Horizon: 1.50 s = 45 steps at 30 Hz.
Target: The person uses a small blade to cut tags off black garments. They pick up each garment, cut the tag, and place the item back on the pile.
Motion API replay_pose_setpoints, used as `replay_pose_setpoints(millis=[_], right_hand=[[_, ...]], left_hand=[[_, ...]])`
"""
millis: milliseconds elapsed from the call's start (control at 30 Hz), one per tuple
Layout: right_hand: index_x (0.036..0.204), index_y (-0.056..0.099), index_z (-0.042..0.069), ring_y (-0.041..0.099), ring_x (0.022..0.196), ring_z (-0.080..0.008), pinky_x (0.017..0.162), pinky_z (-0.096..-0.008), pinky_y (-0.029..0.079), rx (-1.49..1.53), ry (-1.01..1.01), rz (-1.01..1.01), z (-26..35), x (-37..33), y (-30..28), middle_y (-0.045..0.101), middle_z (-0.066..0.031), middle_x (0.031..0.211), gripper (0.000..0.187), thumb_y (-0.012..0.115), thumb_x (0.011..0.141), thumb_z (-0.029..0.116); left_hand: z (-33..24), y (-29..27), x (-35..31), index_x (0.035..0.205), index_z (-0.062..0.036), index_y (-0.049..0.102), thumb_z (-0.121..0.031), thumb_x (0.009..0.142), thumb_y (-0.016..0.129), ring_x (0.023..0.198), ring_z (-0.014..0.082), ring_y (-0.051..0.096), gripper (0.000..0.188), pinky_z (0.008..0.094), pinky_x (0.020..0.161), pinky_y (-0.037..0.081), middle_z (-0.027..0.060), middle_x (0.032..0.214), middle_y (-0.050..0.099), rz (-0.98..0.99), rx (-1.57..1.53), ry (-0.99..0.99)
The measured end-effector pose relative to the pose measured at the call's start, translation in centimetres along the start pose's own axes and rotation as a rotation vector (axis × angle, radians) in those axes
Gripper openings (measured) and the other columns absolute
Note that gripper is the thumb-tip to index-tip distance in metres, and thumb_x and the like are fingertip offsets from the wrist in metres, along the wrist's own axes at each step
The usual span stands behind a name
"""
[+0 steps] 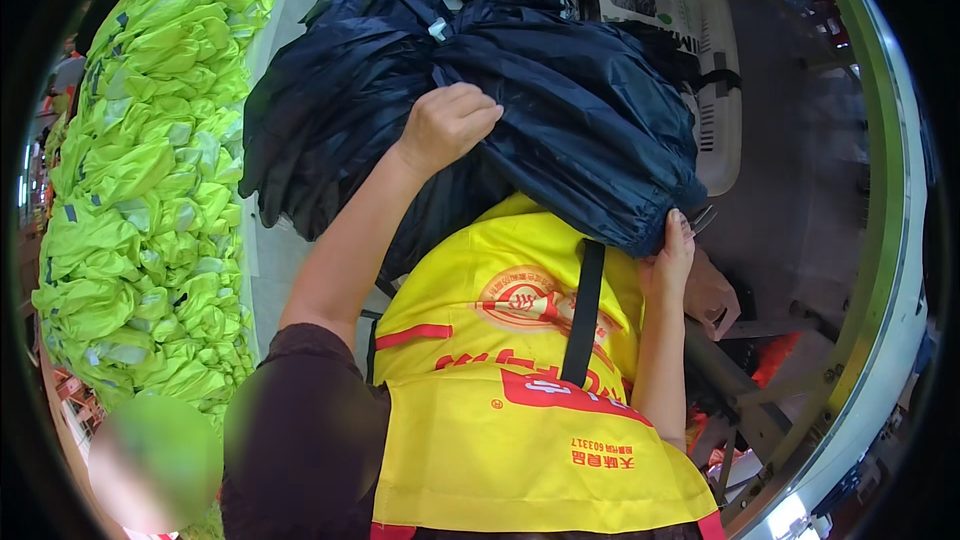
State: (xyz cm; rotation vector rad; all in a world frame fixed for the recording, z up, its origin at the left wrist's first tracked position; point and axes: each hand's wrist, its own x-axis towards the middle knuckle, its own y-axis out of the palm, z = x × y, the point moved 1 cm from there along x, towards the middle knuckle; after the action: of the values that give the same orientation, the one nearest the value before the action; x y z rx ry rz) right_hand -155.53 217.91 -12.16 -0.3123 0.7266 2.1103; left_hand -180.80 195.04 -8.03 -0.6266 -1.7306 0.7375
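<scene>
A dark navy garment (pixel 580 90) of thin, shiny cloth lies in loose folds before me and over my lap. My left hand (pixel 450 125) is closed on a fold near its middle. At the right end, my right hand (pixel 672 255) pinches the gathered, elastic-looking edge. Thin metal tips (pixel 705 220), perhaps of small snips, stick out beside the right fingers; their handle is hidden. Above my left hand, a small white piece (pixel 437 30) shows on the dark cloth. I wear a yellow apron (pixel 470 340) with a black strap (pixel 583 315).
A long heap of bright lime-green garments (pixel 150 160) covers the left side beside a pale table edge (pixel 268 270). Behind the dark cloth, a whitish plastic basket (pixel 722 130) holds more dark cloth. A curved metal-edged table (pixel 885 270) runs along the right, with a plastic bag (pixel 712 295) nearby.
</scene>
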Motion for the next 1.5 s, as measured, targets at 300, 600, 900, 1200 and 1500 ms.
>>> replay_pose_setpoints(millis=[300,600,900,1200,1500], right_hand=[[0.08,0.048,0.018,0.04,0.045,-0.0033,0.038,-0.0182,0.028,-0.116,0.159,-0.015,-1.9,-3.5,1.1,0.047,0.0081,0.064,0.013,0.056,0.089,0.024],[0.088,0.051,0.01,0.046,0.067,-0.0005,0.059,-0.0146,0.036,-0.143,-0.139,0.088,2.8,-7.2,4.1,0.049,0.0068,0.077,0.01,0.053,0.092,0.019],[0.088,0.055,0.003,0.055,0.062,-0.021,0.055,-0.0292,0.044,-0.874,-0.949,0.641,9.8,-9.7,19.0,0.053,-0.0071,0.075,0.007,0.058,0.082,0.004],[0.098,0.058,0.0,0.061,0.083,-0.0293,0.073,-0.0348,0.051,-0.735,-1.008,0.875,5.4,-8.4,19.9,0.061,-0.0137,0.094,0.035,0.056,0.065,-0.01],[0.093,0.06,-0.004,0.062,0.083,-0.0365,0.072,-0.0386,0.048,-0.949,-0.505,-0.22,2.6,14.5,8.3,0.064,-0.0217,0.088,0.041,0.063,0.079,0.035]], left_hand=[[-1.0,-0.7,-3.1,0.084,-0.0064,0.066,-0.005,0.069,0.068,0.074,0.0194,0.059,0.015,0.0296,0.066,0.049,0.0039,0.076,0.06,0.041,0.001,-0.136],[-2.2,0.0,0.0,0.081,-0.007,0.063,-0.014,0.067,0.072,0.07,0.0201,0.057,0.018,0.0318,0.058,0.047,0.0052,0.074,0.056,0.193,0.065,-0.045],[-7.4,-5.0,5.0,0.125,-0.0026,0.041,-0.046,0.065,0.074,0.116,0.0359,0.04,0.082,0.0407,0.097,0.035,0.0203,0.132,0.036,0.107,-0.366,-0.289],[11.5,-10.7,-19.9,0.104,-0.0058,0.053,-0.033,0.077,0.067,0.081,0.0202,0.058,0.04,0.029,0.066,0.049,0.0077,0.098,0.058,-1.472,-1.179,-1.824],[-0.6,-8.9,-16.0,0.079,-0.0133,0.052,-0.058,0.073,0.064,0.056,0.0114,0.052,0.047,0.021,0.041,0.04,-0.0017,0.066,0.051,-1.15,-0.993,-2.058]])
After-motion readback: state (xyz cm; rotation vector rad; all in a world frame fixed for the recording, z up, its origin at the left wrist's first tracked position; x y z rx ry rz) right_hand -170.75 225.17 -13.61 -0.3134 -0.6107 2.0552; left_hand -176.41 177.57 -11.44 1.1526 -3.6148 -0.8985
